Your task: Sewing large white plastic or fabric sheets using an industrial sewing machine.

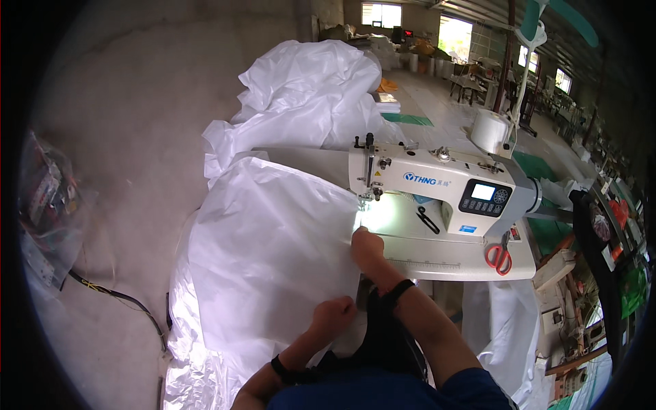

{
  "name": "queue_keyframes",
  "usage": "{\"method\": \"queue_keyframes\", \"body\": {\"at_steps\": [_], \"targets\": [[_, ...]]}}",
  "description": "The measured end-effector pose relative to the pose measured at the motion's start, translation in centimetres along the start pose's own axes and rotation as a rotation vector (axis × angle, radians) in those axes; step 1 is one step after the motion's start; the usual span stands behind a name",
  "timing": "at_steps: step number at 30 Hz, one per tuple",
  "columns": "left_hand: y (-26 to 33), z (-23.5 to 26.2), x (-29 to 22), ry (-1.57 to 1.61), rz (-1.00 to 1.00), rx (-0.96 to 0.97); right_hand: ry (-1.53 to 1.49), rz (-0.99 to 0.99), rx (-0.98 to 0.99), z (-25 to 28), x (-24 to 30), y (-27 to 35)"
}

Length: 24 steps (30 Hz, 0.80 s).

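A wide white plastic-like sheet drapes over the left of the sewing machine and hangs down toward me. Its right edge runs under the lit needle area. Close in front of the needle, my right hand is closed on that edge, its fingertips partly lost in the bright light. My left hand is closed lower down on the same edge, nearer my body; its fingertips are mostly hidden. Black thread snips lie on the machine bed, and red-handled scissors rest at its right end.
A large heap of white sheeting stands behind the machine. A thread cone sits behind the machine head. A black cable crosses the floor at left, by a clear bag of odds and ends. Shelving with clutter stands at right.
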State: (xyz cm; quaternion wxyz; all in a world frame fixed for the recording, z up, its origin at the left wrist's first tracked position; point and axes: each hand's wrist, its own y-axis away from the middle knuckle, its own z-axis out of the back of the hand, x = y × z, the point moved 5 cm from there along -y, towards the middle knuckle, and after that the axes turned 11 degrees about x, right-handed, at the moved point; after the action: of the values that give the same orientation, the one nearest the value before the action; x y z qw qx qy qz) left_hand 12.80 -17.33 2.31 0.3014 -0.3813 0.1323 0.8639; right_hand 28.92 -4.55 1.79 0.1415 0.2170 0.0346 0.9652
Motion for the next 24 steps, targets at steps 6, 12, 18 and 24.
{"method": "queue_keyframes", "body": {"at_steps": [6,12,18,24], "targets": [[-0.1,-0.3,0.8,0.041,0.013,0.047,0.377,0.085,-0.075,-1.2,1.7,4.7],[-1.3,-0.2,2.5,0.204,0.014,0.06,0.224,0.039,-0.05,-2.1,1.9,7.2],[-4.0,-0.2,4.5,0.295,0.051,0.071,0.153,0.009,-0.007,-1.8,1.5,4.8],[-5.8,1.9,5.0,0.193,-0.044,-0.019,0.182,0.049,-0.079,-0.8,0.7,1.0]]}}
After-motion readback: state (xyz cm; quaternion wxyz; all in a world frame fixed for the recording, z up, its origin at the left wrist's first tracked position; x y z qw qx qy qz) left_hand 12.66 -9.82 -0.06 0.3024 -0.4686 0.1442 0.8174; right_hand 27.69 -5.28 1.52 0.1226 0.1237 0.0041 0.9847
